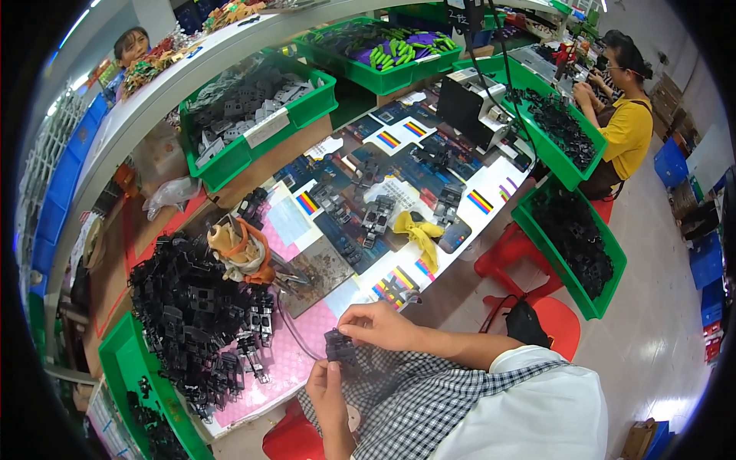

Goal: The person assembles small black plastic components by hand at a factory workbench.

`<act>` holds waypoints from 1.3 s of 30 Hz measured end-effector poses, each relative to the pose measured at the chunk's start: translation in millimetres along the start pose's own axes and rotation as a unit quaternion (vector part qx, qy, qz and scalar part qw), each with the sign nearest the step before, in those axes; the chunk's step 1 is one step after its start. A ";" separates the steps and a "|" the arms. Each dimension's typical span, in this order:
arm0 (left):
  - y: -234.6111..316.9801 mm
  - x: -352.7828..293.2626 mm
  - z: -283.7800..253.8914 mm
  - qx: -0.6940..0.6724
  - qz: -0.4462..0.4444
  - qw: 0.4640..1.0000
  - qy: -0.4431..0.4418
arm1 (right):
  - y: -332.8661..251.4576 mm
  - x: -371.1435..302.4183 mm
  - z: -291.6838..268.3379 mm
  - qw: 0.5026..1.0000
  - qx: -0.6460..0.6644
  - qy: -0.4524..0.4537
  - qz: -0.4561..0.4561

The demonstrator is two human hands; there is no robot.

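Note:
A small black plastic part (340,346) is held up over my lap, just off the table's near edge. My right hand (377,326) pinches its upper side between thumb and fingertips. From below, my left hand (328,397) grips its lower edge, with thumb and fingers closed. A big heap of similar black plastic parts (195,314) lies on the pink padded sheet to the left. Between heap and work area rests a tool wrapped in beige and orange cloth (244,253), its metal end on a worn plate (318,272).
Several black parts and a yellow cloth (418,236) lie on the printed table cover (368,268). Green bins hold grey parts (257,115), green pieces (391,54) and black parts (571,245). A red stool (558,326) stands at right. A co-worker in yellow (630,130) sits beyond; another person is behind the shelf.

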State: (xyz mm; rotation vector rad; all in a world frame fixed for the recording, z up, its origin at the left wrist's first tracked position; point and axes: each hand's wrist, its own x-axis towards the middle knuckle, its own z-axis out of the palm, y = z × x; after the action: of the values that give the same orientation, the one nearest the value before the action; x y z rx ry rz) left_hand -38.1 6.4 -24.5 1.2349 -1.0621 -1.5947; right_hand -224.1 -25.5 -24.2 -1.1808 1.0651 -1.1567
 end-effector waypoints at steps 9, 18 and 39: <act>6.9 9.1 13.1 -0.158 0.035 0.981 0.103 | 0.2 4.1 9.2 0.996 0.075 0.026 0.028; 5.9 19.1 34.6 -0.189 0.037 0.970 0.150 | -7.0 -4.6 18.6 0.990 -0.130 0.033 -0.050; 34.1 87.3 -17.5 -0.103 0.020 0.994 0.029 | -4.4 32.6 5.7 0.999 0.022 -0.005 0.044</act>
State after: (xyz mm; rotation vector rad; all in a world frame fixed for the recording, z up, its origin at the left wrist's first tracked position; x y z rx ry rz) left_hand -31.6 -88.5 -18.7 1.1069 -0.8577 -1.5846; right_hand -215.1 -57.4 -19.6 -1.0942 1.0689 -1.1005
